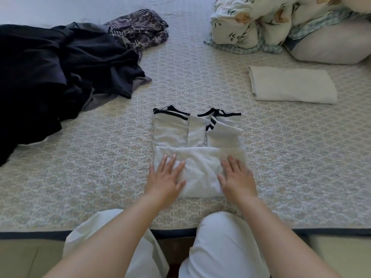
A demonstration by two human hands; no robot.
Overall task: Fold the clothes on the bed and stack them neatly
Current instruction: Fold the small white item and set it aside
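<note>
The white top [197, 149] with dark trim at its neck and sleeve ends lies on the bed [281, 157] directly in front of the person, sleeves folded inward and the lower portion folded up over the body. The left hand [165, 177] rests flat on the left part of the folded lower section, fingers straight and spread. The right hand [236, 177] rests flat on the right part of the same section, fingers likewise extended. Neither hand grips the fabric. A folded white garment [291, 85] lies on the bed to the far right, well apart from the top. A heap of dark clothes [60, 67] lies unfolded at the far left, with a patterned dark garment [140, 29] just behind it. A floral quilt [261, 23] is bundled at the upper right beside a pillow [331, 45]
</note>
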